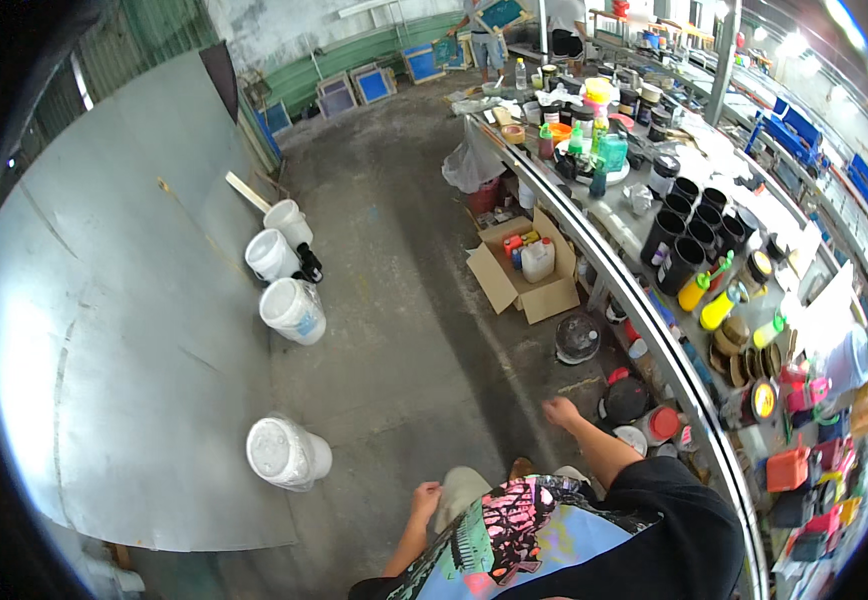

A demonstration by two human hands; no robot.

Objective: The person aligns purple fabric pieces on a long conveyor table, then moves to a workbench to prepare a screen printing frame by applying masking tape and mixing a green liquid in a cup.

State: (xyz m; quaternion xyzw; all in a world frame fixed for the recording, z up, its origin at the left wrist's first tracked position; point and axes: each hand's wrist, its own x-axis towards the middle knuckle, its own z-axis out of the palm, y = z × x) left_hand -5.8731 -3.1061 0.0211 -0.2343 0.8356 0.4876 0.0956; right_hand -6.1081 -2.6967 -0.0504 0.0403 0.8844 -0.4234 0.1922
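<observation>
My left hand (pixel 426 497) hangs low by my left thigh. Its fingers are loosely bent, slightly apart, and I see nothing in it. Ahead of my body on the right, my right hand (pixel 560 411) is held over the floor with its fingers curled in and no object showing. Nearest to that hand are a dark round tub (pixel 626 398) and a red-lidded container (pixel 662 424) below the bench edge. Neither hand touches anything that I can see.
White buckets (pixel 294 312) line the grey metal sheet (pixel 154 330) on my left. An open cardboard box (pixel 551 303) with jugs sits on the floor by the long bench rail (pixel 634 285). Black cups (pixel 681 262) and bottles crowd the bench. Another person (pixel 489 50) stands far back among framed screens.
</observation>
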